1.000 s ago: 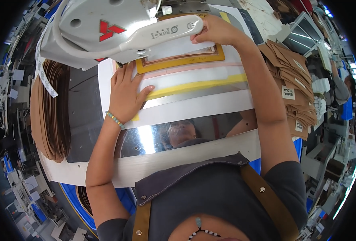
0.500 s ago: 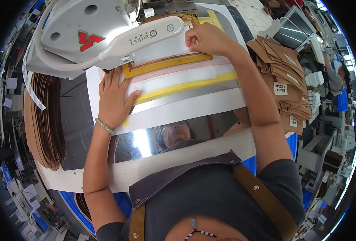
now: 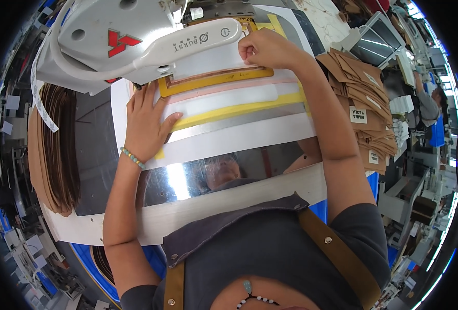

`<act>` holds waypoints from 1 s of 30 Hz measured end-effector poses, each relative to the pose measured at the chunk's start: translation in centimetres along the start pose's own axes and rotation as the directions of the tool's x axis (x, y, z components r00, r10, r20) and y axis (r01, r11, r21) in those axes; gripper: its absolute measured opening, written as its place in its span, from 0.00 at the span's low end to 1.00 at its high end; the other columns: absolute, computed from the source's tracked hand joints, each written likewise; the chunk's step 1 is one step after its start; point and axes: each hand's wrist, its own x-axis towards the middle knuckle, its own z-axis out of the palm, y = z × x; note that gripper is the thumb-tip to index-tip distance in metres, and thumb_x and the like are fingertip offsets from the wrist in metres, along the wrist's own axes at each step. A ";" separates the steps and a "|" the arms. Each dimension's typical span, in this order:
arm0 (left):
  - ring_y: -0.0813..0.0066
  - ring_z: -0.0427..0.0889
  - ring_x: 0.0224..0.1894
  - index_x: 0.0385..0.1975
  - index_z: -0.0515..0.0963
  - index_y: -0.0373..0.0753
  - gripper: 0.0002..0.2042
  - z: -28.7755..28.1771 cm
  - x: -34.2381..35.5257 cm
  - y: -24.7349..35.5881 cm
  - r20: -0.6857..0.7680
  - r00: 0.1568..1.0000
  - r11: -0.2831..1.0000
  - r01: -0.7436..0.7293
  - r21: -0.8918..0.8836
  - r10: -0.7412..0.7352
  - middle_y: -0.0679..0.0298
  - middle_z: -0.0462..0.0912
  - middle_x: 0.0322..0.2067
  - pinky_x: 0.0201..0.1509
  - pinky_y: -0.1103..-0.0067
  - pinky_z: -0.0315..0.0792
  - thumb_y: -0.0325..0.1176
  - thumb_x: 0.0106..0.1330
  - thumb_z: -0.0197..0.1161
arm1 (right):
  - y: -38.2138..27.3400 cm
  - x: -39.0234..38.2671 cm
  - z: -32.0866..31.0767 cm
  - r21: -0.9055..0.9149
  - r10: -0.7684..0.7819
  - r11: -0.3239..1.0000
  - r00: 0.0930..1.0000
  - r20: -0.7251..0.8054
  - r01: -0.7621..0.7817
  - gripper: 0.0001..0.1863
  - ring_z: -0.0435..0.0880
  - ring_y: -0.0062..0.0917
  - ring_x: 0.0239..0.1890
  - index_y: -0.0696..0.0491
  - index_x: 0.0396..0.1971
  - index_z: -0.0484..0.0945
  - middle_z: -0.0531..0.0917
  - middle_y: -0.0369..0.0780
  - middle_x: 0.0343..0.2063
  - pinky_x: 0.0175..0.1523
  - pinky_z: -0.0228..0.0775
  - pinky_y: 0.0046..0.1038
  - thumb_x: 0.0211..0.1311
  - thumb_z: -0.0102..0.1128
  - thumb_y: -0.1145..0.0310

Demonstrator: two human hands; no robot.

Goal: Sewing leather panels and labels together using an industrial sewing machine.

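My left hand (image 3: 145,121) lies flat with fingers spread on the layered white sheet (image 3: 229,135). Its fingertips reach the left end of a yellow-edged frame (image 3: 218,82), under the sewing machine head. My right hand (image 3: 262,49) is closed, knuckles up, over the right end of that frame. Whatever its curled fingers may hold is hidden. The frame has a brown inner border and white material inside it. Below it, yellow strips (image 3: 229,111) and a pink line run across the white sheet.
The white machine head (image 3: 94,44) and a white lamp arm (image 3: 187,44) overhang the work from the upper left. Folded brown pieces (image 3: 56,155) stand stacked at left. Labelled brown pouches (image 3: 361,103) pile up at right, below a small screen (image 3: 376,41). A shiny metal plate (image 3: 229,173) spans the front.
The view has shifted slightly, so the machine head sits a little farther right in the picture. Both hands keep their places against the frame, with the same finger poses.
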 end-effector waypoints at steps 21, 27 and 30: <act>0.46 0.57 0.79 0.69 0.77 0.39 0.31 0.2 -0.1 0.2 -0.009 1.000 1.000 0.018 0.005 -0.018 0.47 0.64 0.77 0.83 0.58 0.48 0.57 0.77 0.55 | 1.2 0.2 -2.1 -0.304 -0.189 0.937 0.981 -0.036 0.170 0.08 0.79 0.37 0.54 0.55 0.36 0.82 0.81 0.42 0.43 0.55 0.74 0.38 0.67 0.52 0.76; 0.46 0.60 0.77 0.66 0.79 0.39 0.30 0.2 0.0 0.2 -0.017 1.000 1.000 0.023 0.018 -0.023 0.46 0.65 0.76 0.82 0.58 0.50 0.57 0.77 0.56 | -0.8 -1.1 0.5 -0.249 -0.111 0.960 0.990 0.082 0.129 0.07 0.80 0.41 0.45 0.55 0.33 0.80 0.81 0.46 0.36 0.51 0.72 0.40 0.64 0.52 0.79; 0.45 0.62 0.76 0.66 0.79 0.39 0.30 0.2 -0.1 0.2 -0.028 0.999 1.000 0.021 0.021 -0.021 0.46 0.66 0.75 0.81 0.58 0.51 0.57 0.77 0.56 | -1.7 -1.0 1.2 -0.370 -0.110 0.920 0.991 0.076 0.131 0.06 0.79 0.43 0.42 0.56 0.32 0.78 0.81 0.46 0.33 0.48 0.72 0.40 0.64 0.51 0.79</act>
